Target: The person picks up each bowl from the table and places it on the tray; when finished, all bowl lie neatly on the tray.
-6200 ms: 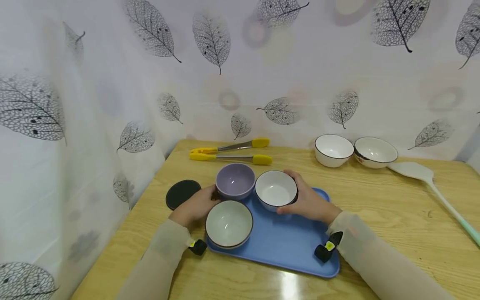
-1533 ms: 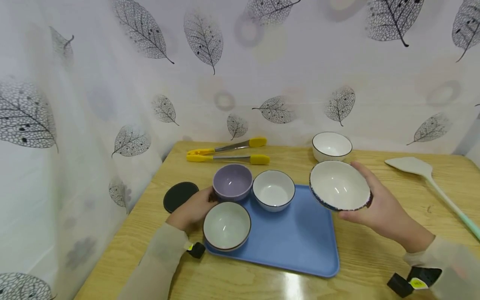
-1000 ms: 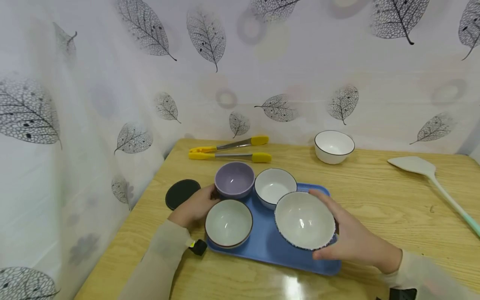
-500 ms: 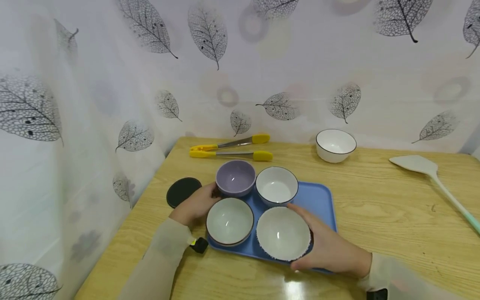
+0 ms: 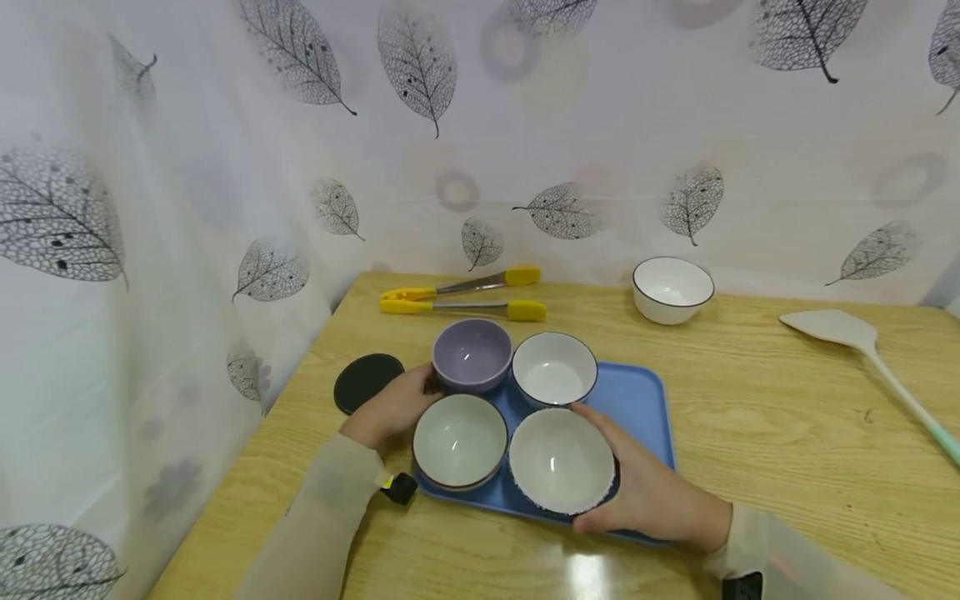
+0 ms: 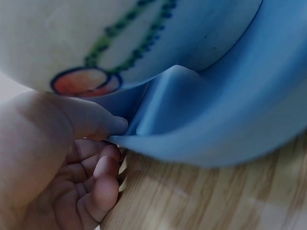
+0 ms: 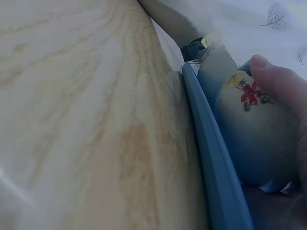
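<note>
My left hand [image 5: 393, 408] pinches the left edge of the blue tray [image 5: 637, 404]; in the left wrist view the thumb lies over the tray's rim [image 6: 192, 149], the other fingers curled below. My right hand [image 5: 652, 492] grips a white bowl [image 5: 561, 462] with a speckled dark rim at the tray's front, thumb on the near side. Red flowers decorate that bowl's side [image 7: 259, 134] in the right wrist view. Left of it on the tray stands a pale green-grey bowl [image 5: 459, 442]. Behind them are a purple bowl [image 5: 472, 356] and a white, dark-rimmed bowl [image 5: 555, 369].
Another white bowl [image 5: 672, 290] stands at the back right of the wooden table [image 5: 765, 400]. A long-handled pale turner [image 5: 832, 327] lies farther right. Yellow-tipped tongs [image 5: 480, 307] lie at the back left, and a black round disc [image 5: 367, 382] is beside my left hand.
My right hand set the white bowl on the tray earlier, then fetched the speckled-rim bowl from the back right and brought it left and down to the tray's front. My left hand stays put.
</note>
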`<act>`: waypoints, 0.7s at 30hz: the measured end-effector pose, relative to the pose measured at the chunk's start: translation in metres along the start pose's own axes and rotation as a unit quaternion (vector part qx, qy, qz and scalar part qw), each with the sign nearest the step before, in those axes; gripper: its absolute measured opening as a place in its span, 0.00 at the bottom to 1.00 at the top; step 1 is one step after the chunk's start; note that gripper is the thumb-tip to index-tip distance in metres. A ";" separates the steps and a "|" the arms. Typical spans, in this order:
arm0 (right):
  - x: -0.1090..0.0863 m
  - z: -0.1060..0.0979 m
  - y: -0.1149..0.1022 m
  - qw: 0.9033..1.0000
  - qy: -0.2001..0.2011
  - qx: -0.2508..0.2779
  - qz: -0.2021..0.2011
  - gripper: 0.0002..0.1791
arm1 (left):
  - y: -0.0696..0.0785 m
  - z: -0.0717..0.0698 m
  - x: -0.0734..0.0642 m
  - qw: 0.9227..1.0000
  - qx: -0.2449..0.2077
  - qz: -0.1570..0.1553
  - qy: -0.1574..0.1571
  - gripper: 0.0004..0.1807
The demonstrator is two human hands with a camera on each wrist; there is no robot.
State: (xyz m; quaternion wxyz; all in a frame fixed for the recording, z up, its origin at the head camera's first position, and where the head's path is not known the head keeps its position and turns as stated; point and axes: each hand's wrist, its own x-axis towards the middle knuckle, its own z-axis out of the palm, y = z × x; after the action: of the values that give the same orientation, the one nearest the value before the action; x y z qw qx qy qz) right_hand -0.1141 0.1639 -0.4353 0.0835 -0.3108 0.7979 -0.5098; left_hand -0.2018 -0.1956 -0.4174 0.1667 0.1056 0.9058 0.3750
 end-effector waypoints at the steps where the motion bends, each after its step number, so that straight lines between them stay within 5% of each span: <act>1: 0.000 0.000 0.000 1.000 0.001 0.000 -0.001 0.68 | 0.000 0.000 0.000 1.000 -0.001 -0.002 0.000 0.26; 21: -0.001 0.003 -0.004 0.999 -0.002 -0.044 0.000 0.75 | -0.004 -0.001 -0.001 1.000 -0.005 0.006 0.009 0.24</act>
State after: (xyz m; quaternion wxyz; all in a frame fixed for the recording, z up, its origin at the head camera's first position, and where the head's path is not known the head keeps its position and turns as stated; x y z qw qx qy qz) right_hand -0.1104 0.1607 -0.4333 0.0714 -0.3153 0.8194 -0.4734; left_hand -0.2009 -0.1989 -0.4192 0.1572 0.1068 0.9047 0.3813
